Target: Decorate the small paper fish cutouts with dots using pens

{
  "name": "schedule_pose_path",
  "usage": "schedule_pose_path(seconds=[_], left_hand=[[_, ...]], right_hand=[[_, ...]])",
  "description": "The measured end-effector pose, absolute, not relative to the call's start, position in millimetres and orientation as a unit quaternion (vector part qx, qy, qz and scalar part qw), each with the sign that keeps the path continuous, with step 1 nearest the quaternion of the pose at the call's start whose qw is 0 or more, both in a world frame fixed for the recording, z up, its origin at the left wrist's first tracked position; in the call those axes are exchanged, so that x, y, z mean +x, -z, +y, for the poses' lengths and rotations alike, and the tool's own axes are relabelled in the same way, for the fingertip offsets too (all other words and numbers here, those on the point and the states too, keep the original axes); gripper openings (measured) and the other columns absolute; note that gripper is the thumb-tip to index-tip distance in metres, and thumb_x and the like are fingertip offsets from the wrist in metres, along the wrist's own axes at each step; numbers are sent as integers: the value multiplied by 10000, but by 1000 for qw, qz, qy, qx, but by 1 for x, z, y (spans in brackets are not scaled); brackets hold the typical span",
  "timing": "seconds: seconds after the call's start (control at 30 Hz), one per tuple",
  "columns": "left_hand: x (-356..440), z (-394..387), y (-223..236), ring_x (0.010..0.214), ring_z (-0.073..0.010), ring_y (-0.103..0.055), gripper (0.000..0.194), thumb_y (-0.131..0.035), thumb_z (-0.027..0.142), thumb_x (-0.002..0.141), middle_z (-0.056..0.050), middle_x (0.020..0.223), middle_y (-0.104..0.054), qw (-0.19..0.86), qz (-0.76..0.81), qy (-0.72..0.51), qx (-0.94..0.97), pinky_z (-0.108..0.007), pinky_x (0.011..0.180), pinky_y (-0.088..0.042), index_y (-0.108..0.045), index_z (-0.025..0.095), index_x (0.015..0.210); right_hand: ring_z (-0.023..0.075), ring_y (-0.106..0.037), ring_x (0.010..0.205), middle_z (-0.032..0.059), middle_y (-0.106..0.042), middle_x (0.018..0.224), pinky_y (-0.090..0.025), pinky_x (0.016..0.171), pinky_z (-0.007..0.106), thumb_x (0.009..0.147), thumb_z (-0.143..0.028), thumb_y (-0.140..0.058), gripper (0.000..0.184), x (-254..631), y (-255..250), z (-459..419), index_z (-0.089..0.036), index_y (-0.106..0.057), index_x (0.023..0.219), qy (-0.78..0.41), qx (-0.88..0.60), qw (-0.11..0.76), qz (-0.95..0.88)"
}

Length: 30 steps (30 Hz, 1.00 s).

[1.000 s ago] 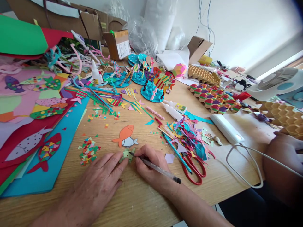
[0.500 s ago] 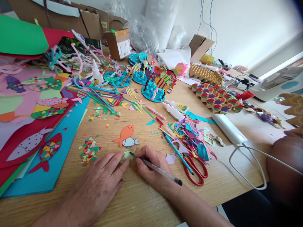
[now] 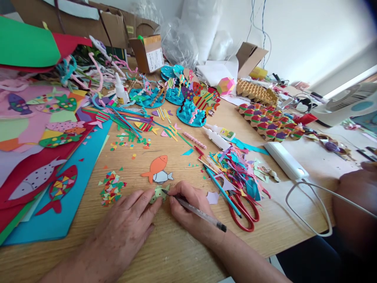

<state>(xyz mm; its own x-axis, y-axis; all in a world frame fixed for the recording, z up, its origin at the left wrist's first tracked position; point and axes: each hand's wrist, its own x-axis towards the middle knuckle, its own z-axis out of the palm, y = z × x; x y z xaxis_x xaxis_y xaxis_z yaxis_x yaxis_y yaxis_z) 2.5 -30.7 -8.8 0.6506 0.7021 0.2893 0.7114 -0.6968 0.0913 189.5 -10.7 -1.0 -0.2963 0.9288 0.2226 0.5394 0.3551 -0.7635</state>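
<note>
My right hand [image 3: 190, 204] is closed around a black-capped pen [image 3: 200, 215] with a clear barrel. The pen's tip meets a small light-green paper fish [image 3: 157, 193] marked with dark dots. My left hand [image 3: 128, 220] lies flat on the table, its fingertips pressing down the fish's left edge and hiding part of it. Just beyond are an orange paper fish [image 3: 159, 165] and a pale grey-blue paper fish [image 3: 160, 177] with drawn scales, which overlap. A heap of tiny coloured paper bits [image 3: 112, 188] lies beyond my left hand.
Red-handled scissors [image 3: 246, 216], a blue pencil [image 3: 222, 190] and paper scraps [image 3: 235, 169] lie to the right. Glue bottles [image 3: 218, 139] stand or lie farther back. At left are coloured sheets [image 3: 79, 196] with paper fish. A co-worker's arm [image 3: 355, 196] rests beside a white cable [image 3: 326, 212].
My hands and the pen have hardly moved on the green fish. At the far right, the yellow egg carton near the co-worker's hand has moved out of view. The camera has shifted slightly.
</note>
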Motion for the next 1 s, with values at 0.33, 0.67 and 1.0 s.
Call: schedule_pose_path(seconds=[0.33,0.67,1.0], left_hand=[[2,-31,9,947,-253,-555,405,-408,60,810,-86,1120,-605,6,-388,147,-910,-389,764,-483,-567,179,1162],[2,-33,11,971,-253,-537,412,-391,62,831,-86,1133,-594,5,-392,156,-906,-399,789,-474,-557,183,1187],[3,-31,11,954,-251,-542,418,-377,47,821,-85,1124,-602,13,-390,153,-908,-394,762,-485,-572,176,1168]], right_hand=[[90,-450,468,-47,-508,563,-357,490,190,730,-123,-465,90,190,1,-11,-207,-495,736,-286,-482,334,-758],[90,-464,477,-46,-516,572,-364,498,187,735,-125,-464,89,190,2,-11,-203,-504,745,-281,-478,339,-760],[85,-444,468,-48,-513,571,-362,494,185,734,-126,-466,86,191,2,-10,-202,-506,743,-277,-480,342,-759]])
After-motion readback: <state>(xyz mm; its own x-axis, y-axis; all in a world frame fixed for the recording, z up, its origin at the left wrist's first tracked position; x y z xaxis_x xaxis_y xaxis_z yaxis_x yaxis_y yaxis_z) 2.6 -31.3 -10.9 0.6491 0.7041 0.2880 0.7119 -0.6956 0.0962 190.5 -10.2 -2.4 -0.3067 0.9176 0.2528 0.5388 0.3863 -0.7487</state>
